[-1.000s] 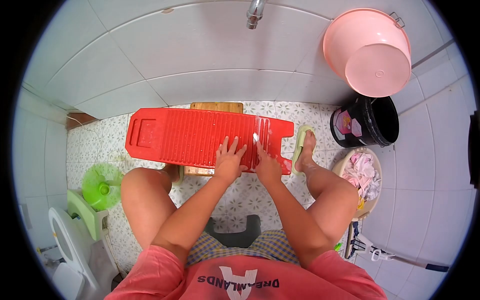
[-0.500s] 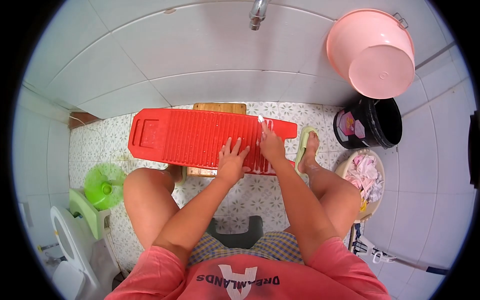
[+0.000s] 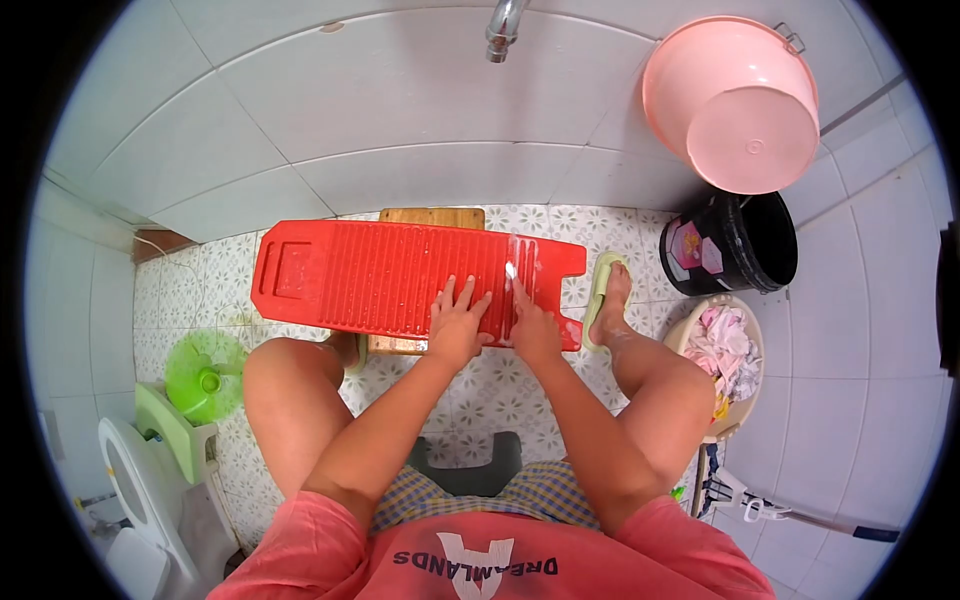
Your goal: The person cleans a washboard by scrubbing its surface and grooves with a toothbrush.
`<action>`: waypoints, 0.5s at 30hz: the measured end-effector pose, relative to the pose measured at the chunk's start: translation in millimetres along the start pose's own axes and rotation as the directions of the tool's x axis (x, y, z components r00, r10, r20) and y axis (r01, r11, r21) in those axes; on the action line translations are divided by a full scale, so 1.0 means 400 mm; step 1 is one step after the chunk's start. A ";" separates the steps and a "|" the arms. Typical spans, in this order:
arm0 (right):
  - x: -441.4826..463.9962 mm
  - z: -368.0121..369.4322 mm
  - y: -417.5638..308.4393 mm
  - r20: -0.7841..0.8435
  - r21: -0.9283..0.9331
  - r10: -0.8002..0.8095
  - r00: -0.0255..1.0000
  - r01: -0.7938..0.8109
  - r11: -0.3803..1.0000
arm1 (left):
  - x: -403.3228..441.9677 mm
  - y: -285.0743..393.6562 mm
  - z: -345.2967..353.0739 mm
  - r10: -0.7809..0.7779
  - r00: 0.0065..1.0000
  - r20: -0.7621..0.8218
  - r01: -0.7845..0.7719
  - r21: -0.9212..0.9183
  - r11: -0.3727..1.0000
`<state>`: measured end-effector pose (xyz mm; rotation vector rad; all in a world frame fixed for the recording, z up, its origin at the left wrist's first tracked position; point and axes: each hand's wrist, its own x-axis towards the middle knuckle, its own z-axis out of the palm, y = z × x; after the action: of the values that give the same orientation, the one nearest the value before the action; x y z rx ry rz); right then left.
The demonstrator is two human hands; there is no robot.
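A red ridged washboard (image 3: 385, 280) lies across a wooden stool (image 3: 432, 217), in front of my knees. My left hand (image 3: 458, 325) rests on its ridges with the fingers spread. To the right of it, my right hand (image 3: 535, 330) is closed around a small brush (image 3: 511, 270). Only the brush's white head shows beyond my fingers; the rest is hidden in the grip. The head lies over the ridges near the washboard's notched right end, where white foam streaks the surface.
A pink bucket (image 3: 752, 145) hangs at the upper right, above a black bucket (image 3: 690, 245). Below stands a basin (image 3: 740, 415) holding clothes. A tap (image 3: 500, 40) juts from the wall. At left are a green fan-like object (image 3: 205, 380) and a white toilet (image 3: 150, 490).
My right hand and the brush have moved toward me and slightly left along the ridges. My left hand stays spread on the washboard. The whole view has shifted slightly.
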<state>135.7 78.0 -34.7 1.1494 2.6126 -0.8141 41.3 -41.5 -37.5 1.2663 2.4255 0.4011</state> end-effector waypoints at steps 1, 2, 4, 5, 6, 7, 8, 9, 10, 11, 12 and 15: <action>0.025 -0.009 -0.006 0.028 0.007 0.033 0.999 -0.033 0.999 | 0.001 -0.001 0.000 -0.003 1.000 0.001 0.003 0.002 1.000; 0.048 -0.018 -0.012 0.057 0.014 0.064 0.996 -0.065 0.998 | 0.001 -0.001 0.000 0.000 1.000 0.002 0.000 0.003 1.000; 0.078 -0.035 -0.021 0.014 0.024 0.026 1.000 -0.026 0.999 | 0.001 -0.001 0.001 -0.001 1.000 0.002 0.001 0.006 1.000; 0.093 -0.043 -0.026 -0.032 0.032 -0.008 0.999 0.009 0.999 | 0.001 -0.002 0.001 0.005 1.000 -0.002 -0.005 0.004 1.000; 0.115 -0.044 -0.030 -0.030 0.045 0.003 1.000 -0.002 0.999 | 0.000 -0.002 0.001 0.012 1.000 -0.007 -0.012 0.001 1.000; 0.130 -0.043 -0.032 -0.029 0.046 0.002 1.000 0.000 0.999 | 0.001 -0.002 0.000 0.011 1.000 -0.007 -0.011 0.002 1.000; 0.141 -0.043 -0.033 -0.038 0.050 0.008 0.999 -0.006 0.999 | 0.001 0.000 -0.001 0.005 1.000 -0.004 -0.005 -0.003 1.000; 0.146 -0.043 -0.033 -0.047 0.053 0.014 0.999 -0.011 0.999 | 0.001 0.001 -0.001 0.000 1.000 -0.002 0.000 -0.008 1.000; 0.142 -0.039 -0.033 -0.047 0.052 0.014 0.999 -0.012 0.999 | 0.001 0.001 -0.001 0.001 1.000 -0.001 -0.001 -0.008 1.000; 0.134 -0.034 -0.032 -0.076 0.036 0.003 0.997 -0.001 0.999 | 0.000 0.000 0.000 0.003 1.000 -0.008 -0.003 -0.008 1.000; 0.122 -0.031 -0.032 -0.106 0.018 -0.009 0.994 0.010 1.000 | 0.000 0.000 0.001 0.005 1.000 -0.015 -0.005 -0.008 1.000; 0.072 -0.028 -0.024 0.028 0.038 0.031 0.999 -0.032 0.999 | 0.000 -0.001 0.003 0.005 1.000 -0.019 -0.005 -0.014 1.000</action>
<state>109.8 97.0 -31.8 1.1772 2.5607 -0.8716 41.6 -41.6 -38.8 1.2689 2.4315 0.4327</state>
